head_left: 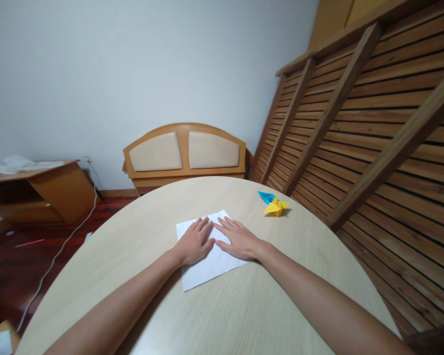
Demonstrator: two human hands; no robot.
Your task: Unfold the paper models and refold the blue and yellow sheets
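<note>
The white sheet of paper (207, 264) lies flat on the surface (244, 305), directly beneath both of my hands. It sits turned at an angle, one corner toward me and one away; its longer run goes from near-left to far-right. It appears to be folded over, though I cannot tell how many layers.

My left hand (194, 243) rests palm down on the sheet, fingers extended and close together, pointing away and slightly toward the right. My right hand (238, 239) lies palm down as well, fingers extended and pointing toward the left. The fingertips of the two hands meet, or nearly meet, over the far middle of the sheet. Neither hand pinches or lifts anything; both press flat. Both are equally close to the paper, each covering about half of it.

Beyond my right hand and further to its right, well apart from the sheet, stands a yellow folded paper figure (276, 207), with a blue folded paper figure (266, 197) touching or just behind it.

Past the far edge of the surface, a padded wooden headboard (185, 153) leans at the wall. A slatted wooden frame (373, 123) stands off to my right.
</note>
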